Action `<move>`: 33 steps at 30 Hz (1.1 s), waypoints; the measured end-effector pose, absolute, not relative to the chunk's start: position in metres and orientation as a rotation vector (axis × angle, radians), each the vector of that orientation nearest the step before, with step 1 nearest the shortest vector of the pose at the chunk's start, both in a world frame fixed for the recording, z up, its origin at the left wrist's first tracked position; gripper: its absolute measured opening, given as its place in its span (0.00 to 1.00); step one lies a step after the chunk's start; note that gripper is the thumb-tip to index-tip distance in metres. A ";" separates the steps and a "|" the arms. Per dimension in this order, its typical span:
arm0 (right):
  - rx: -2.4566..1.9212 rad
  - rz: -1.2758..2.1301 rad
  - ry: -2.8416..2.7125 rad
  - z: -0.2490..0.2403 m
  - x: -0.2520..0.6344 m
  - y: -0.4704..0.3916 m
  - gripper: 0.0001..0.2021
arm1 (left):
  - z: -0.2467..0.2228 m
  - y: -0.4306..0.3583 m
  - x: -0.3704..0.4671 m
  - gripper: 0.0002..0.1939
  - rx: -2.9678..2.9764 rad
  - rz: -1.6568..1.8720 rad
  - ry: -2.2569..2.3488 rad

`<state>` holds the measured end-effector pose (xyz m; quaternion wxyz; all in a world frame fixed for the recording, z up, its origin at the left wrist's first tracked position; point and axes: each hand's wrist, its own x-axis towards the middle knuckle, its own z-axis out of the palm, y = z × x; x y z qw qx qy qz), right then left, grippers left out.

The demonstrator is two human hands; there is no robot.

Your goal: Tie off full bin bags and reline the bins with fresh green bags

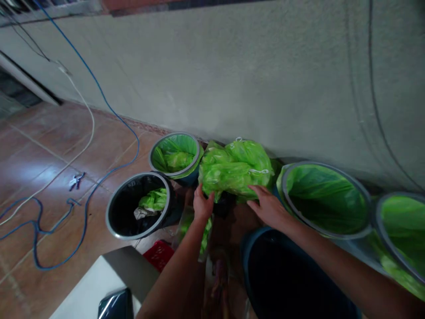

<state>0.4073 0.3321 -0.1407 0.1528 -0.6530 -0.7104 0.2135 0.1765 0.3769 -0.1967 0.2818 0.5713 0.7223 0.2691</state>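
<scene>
A heap of bright green plastic bags (235, 170) with white drawstrings lies against the wall between the bins. At its near left corner is my left hand (203, 206), thumb and fingers apart around the bag's edge and not visibly closed on it. My right hand (268, 206) reaches to the near right side, fingers stretched out and thumb spread, by the bag's lower edge. Below my left forearm, partly covered, sits a clear packet with green contents (205, 237). A dark bag (225, 204) shows under the heap.
Green-lined bins stand at the back (174, 153), right (327, 199) and far right (405, 230). A black-lined bin (139, 206) holds a green bag. An unlined dark bin (282, 274) is below my right arm. A phone (116, 305) lies on a white box (89, 288). Blue cable (86, 212) and keys (77, 180) are on the floor.
</scene>
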 end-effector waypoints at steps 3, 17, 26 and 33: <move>-1.841 0.710 -2.017 -0.135 0.404 0.295 0.21 | -0.197 0.323 0.167 0.29 1.362 0.438 2.011; -1.725 1.156 -2.030 -0.112 0.346 0.234 0.15 | -0.221 0.245 0.126 0.14 1.330 -0.312 1.987; -1.831 1.058 -2.361 -0.139 0.275 0.272 0.27 | -0.190 0.245 0.110 0.14 1.382 0.032 2.142; -2.001 0.923 -2.514 -0.184 0.245 0.306 0.23 | -0.207 0.229 0.119 0.18 1.243 0.088 2.188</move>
